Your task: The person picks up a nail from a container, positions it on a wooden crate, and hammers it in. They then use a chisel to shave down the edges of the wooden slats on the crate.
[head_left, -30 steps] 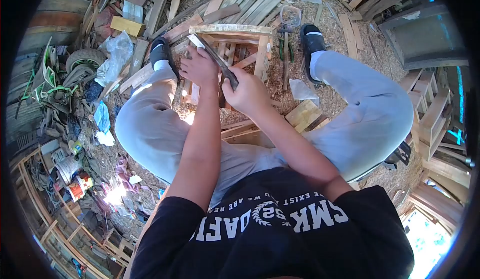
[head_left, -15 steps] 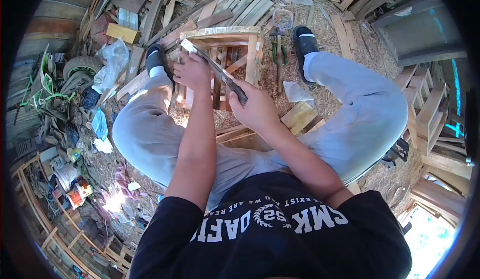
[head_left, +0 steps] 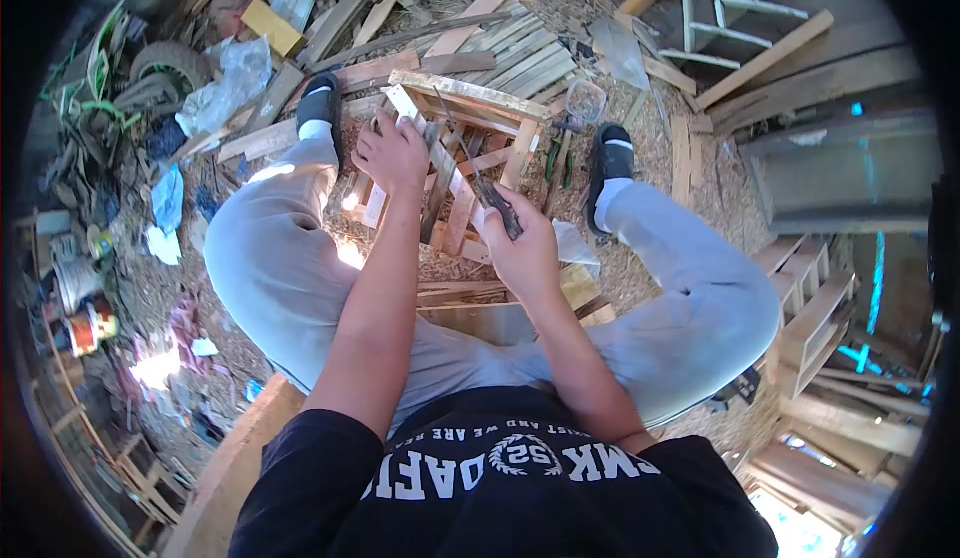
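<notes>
My right hand (head_left: pixel 525 248) is closed round the dark handle of a long thin-bladed tool (head_left: pixel 497 206), its blade pointing up and away from me. Only the blade's narrow side shows, so its exact kind stays unclear. A narrow wooden slat (head_left: pixel 405 105) with a pale end lies under my left hand (head_left: pixel 393 156), whose fingers are bent over it. The slat slants down toward my right hand, and the blade passes close over it. Both hands are above a small wooden frame (head_left: pixel 470 90) of nailed boards, standing between my feet.
Green-handled pliers (head_left: pixel 563 161) and a clear plastic container (head_left: pixel 585 103) lie right of the frame. Stacked slats (head_left: pixel 525 53) and loose boards spread behind it. Plastic bags (head_left: pixel 235 83) and a wheel (head_left: pixel 175 66) are at the left. Wooden racks (head_left: pixel 815 308) stand at the right.
The blade has swung away from the slat's line, so blade and slat now show apart. My right hand has moved slightly down and right in view. The camera view has also shifted.
</notes>
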A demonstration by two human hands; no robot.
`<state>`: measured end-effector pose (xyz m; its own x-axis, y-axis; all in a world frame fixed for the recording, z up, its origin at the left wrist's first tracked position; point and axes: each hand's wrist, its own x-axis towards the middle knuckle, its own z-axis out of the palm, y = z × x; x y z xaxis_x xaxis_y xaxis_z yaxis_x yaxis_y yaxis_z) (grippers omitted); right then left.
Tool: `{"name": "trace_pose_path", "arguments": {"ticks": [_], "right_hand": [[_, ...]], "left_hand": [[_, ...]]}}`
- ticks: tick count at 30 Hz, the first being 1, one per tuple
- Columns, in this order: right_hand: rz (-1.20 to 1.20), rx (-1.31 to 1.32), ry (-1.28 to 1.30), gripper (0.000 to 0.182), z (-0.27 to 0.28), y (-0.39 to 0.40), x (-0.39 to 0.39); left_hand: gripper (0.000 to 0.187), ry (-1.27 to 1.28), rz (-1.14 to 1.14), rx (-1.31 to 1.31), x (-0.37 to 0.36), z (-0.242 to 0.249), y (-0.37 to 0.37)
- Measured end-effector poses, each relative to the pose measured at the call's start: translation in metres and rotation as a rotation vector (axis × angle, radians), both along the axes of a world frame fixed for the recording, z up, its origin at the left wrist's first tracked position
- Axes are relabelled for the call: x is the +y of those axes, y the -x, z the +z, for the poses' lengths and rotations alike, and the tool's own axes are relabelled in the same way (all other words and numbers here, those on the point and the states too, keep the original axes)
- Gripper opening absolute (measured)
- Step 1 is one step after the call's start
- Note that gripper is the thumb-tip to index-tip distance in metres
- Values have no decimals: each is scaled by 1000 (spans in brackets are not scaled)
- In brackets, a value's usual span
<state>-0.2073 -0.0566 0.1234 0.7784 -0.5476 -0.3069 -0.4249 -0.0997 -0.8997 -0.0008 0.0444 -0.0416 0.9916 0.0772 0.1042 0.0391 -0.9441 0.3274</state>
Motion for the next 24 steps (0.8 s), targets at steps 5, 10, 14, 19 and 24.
{"name": "trace_pose_path", "arguments": {"ticks": [5, 10, 14, 19, 24], "right_hand": [[-17, -70, -23, 44, 0, -1, -3], [-24, -104, -82, 43, 7, -4, 2], [-15, -78, -129, 43, 13, -4, 2], [28, -105, -48, 45, 8, -5, 2], [59, -92, -65, 46, -2, -2, 15]], "left_hand": [[88, 70, -46, 61, 6, 6, 4], [97, -16, -148, 126, 7, 37, 13], [83, -27, -183, 137, 10, 27, 10], [64, 118, -44, -50, 4, 20, 15], [66, 137, 58, 28, 3, 18, 10]]}}
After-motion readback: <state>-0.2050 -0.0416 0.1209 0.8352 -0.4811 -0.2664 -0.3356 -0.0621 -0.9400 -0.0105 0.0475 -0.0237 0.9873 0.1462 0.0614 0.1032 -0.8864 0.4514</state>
